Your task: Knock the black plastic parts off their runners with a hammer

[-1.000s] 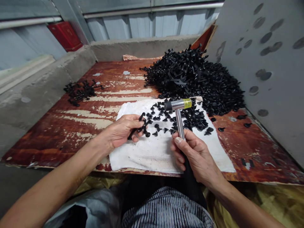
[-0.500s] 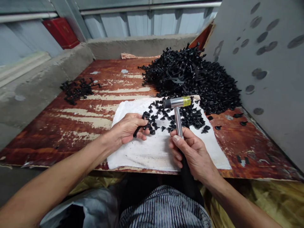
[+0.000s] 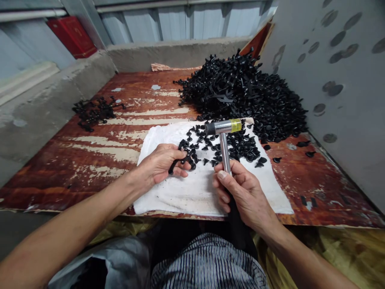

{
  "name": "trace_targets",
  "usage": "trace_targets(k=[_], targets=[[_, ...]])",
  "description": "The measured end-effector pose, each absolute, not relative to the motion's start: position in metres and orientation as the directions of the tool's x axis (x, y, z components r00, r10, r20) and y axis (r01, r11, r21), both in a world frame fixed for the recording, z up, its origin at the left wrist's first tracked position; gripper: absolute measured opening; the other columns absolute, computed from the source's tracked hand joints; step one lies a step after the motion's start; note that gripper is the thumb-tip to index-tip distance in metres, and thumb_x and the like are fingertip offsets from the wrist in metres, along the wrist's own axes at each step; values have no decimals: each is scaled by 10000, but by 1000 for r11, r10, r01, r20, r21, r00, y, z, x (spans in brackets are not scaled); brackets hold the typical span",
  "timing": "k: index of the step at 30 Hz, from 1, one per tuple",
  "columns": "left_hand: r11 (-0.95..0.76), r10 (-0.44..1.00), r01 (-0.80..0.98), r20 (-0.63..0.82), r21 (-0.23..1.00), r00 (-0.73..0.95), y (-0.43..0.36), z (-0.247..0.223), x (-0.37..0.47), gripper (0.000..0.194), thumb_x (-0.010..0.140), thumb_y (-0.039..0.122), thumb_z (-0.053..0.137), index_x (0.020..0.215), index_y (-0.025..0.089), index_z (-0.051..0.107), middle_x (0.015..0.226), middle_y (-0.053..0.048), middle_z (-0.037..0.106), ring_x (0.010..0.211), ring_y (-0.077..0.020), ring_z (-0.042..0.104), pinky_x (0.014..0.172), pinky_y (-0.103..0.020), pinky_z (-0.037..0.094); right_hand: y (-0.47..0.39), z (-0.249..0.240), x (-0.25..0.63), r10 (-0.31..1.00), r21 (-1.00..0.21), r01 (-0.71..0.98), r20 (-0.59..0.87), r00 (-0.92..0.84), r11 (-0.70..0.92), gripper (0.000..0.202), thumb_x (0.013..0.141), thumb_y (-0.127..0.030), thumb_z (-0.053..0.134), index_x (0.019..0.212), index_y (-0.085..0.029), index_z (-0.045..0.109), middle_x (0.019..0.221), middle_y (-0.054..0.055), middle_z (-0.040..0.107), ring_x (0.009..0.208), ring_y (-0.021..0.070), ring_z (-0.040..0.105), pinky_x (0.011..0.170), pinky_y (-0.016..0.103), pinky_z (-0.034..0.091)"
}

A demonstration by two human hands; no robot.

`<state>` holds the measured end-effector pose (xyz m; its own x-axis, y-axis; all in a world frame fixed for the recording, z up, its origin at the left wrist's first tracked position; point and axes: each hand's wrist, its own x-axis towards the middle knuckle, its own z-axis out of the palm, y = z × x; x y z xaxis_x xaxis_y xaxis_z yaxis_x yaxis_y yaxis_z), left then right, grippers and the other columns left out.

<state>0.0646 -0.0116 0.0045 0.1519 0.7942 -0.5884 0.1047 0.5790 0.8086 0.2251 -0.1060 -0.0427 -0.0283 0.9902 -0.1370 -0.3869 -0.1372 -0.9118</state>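
Observation:
My right hand (image 3: 240, 188) is closed round the black grip of a mallet (image 3: 224, 146). The mallet's metal head points up, with a dark face to the left and a yellow one to the right. Between the thumb and fingers of my left hand (image 3: 168, 162) is a black branched plastic piece (image 3: 174, 165), partly hidden by the fingers. Both hands are above a white cloth (image 3: 186, 196). Scattered small black plastic parts (image 3: 248, 148) with round flat ends lie on the cloth beyond my hands.
A large heap of black plastic pieces (image 3: 234, 84) rises at the back right of the worn red-brown table (image 3: 54, 172). On the left lies a smaller black pile (image 3: 96, 112). A grey spotted panel (image 3: 337, 100) borders the right side, a concrete ledge (image 3: 75, 88) the left.
The view has shifted slightly. Both hands keep nearly the same place and grip, with the mallet and the black piece still held.

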Motion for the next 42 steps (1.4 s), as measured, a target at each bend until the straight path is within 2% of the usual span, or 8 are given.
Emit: trace_targets(k=[18,26,42], targets=[[545,813,123,-558,830,165,-11,-2,61,196,887,17,506,742,148,489,468,-42,632,309,-116,553,354,-184,482,-106,-41,225,990,-913,-384,-139,-30,-140,260,824,-411,734,911,-214,588,662,-67,591,410,26,402,334,131,379],[558,805,130,-573,820,155,-10,-1,62,225,871,2,509,708,153,478,462,-51,622,306,-127,552,340,-190,469,-106,-41,226,990,-915,-381,-134,-33,-136,254,830,-409,724,912,-215,583,666,-66,591,411,29,400,334,137,378],[531,810,257,-573,807,127,-5,2,63,205,828,-4,525,707,160,504,449,-54,616,331,-142,562,353,-214,487,-105,-42,227,986,-911,-377,-154,-60,-165,236,854,-401,708,955,-215,604,678,-60,585,422,35,404,350,145,380]])
